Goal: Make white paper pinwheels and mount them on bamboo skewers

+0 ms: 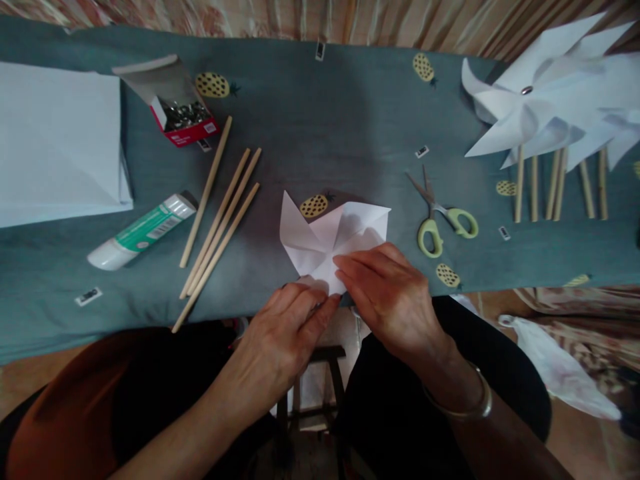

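At the near edge of the cloth-covered table lies a white paper pinwheel (324, 233), its points folded in toward the middle. My left hand (287, 327) is closed on its near-left edge, thumb and fingers pinching the paper. From the right, my right hand (387, 293) presses its fingertips together at the pinwheel's centre, also gripping paper; my fingers hide part of the folds. Scissors (440, 217) with green handles lie spread just right of the pinwheel. Several wooden sticks (220, 227) rest to its left.
A red box (187, 123) of metal pins stands open at the back left. Nearby lie a glue stick (143, 231) and a stack of white paper (55, 147). Finished paper pinwheels on sticks (560, 100) overlap at the right. A white plastic bag (555, 367) sits below the table.
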Demonstrator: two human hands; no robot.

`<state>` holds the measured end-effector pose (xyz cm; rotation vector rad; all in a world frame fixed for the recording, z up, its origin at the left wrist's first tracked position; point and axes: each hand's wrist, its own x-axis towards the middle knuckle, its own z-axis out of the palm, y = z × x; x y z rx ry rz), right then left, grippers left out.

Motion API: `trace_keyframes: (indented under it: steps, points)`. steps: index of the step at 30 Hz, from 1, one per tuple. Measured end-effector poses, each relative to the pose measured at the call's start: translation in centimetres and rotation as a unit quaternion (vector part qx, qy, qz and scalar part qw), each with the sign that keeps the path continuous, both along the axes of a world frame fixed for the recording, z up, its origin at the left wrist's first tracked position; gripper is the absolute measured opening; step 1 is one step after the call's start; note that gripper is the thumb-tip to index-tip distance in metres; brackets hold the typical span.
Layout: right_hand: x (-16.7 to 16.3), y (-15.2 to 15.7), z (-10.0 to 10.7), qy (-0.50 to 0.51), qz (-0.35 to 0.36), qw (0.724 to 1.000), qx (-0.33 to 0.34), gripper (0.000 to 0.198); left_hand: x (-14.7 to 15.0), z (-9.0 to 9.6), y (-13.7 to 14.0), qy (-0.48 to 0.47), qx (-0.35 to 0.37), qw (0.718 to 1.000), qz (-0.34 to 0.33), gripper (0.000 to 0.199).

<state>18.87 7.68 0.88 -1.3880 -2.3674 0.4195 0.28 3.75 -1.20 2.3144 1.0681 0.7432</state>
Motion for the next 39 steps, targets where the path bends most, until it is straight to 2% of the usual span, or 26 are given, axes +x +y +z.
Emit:
trace_keyframes:
  steps: [19, 27, 39]
  points:
    - [-0.16, -0.29, 0.14, -0.05, 0.008, 0.997, 0.056, 0.022, 0.22, 0.67, 0.03, 0.017, -0.004, 1.0, -0.004, 0.033]
    - [-0.28, -0.35, 0.28, -0.062, 0.006, 0.996, 0.069, 0.022, 0.42, 0.32, -0.31, -0.004, -0.023, 1.0, 0.017, 0.033]
    - [-0.17, -0.4, 0.11, -0.07, 0.001, 0.995, 0.074, 0.023, 0.55, -0.08, -0.69, -0.004, 0.0, 1.0, 0.021, 0.033]
